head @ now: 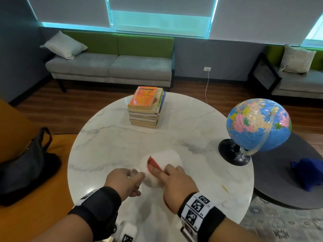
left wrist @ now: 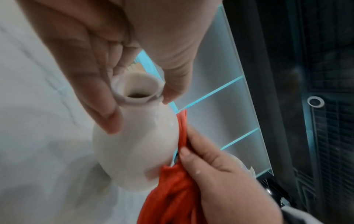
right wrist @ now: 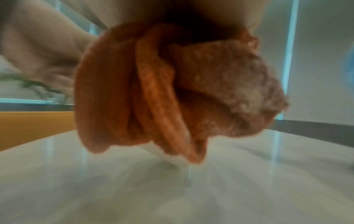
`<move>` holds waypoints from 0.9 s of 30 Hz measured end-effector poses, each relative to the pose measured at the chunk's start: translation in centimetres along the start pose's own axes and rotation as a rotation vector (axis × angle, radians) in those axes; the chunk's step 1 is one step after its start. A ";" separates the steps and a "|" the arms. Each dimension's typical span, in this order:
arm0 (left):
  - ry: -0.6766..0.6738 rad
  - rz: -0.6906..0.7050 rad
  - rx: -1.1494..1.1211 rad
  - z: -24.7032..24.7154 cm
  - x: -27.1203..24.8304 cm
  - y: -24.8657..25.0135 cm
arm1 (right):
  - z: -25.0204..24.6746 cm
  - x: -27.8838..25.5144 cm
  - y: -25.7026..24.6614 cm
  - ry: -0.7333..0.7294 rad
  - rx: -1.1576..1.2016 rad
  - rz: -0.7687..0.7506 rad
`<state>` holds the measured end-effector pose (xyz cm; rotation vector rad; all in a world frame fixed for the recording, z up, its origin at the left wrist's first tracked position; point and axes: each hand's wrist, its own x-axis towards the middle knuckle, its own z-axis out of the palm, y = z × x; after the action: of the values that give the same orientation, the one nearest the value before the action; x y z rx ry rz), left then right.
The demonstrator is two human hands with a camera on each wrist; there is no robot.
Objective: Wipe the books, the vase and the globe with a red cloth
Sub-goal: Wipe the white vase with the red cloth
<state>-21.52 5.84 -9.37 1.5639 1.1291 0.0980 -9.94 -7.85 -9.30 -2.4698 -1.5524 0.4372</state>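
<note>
A white vase point(head: 164, 158) point(left wrist: 134, 145) is tilted over the near middle of the round marble table point(head: 108, 147). My left hand point(head: 125, 180) point(left wrist: 107, 72) pinches its neck at the rim. My right hand point(head: 174, 180) point(left wrist: 216, 169) holds the red cloth point(head: 153, 164) point(left wrist: 172, 197) point(right wrist: 172, 91) bunched against the vase's right side. A stack of books point(head: 146, 109) stands at the table's far side. The blue globe point(head: 258, 124) on a black base stands at the right edge.
A black bag point(head: 26, 165) lies on an orange seat at the left. A lower grey table point(head: 279, 180) with a blue cloth point(head: 309, 173) is at the right. A grey-green sofa point(head: 111, 67) stands behind the table.
</note>
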 end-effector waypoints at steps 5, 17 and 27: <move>-0.139 -0.117 -0.001 -0.4 -0.2 -0.1 | 0.0 0.4 3.4 -0.037 0.061 0.230; -0.198 -0.249 -0.123 -0.5 0.4 -0.1 | 2.8 -1.3 1.8 -0.028 -0.172 -0.018; -0.209 -0.292 -0.111 -0.2 0.2 0.0 | 1.0 -0.1 -0.6 0.048 -0.105 -0.041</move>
<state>-21.56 6.14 -9.40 1.2660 1.1525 -0.1908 -10.86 -7.70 -9.98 -2.4999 -1.6437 0.2956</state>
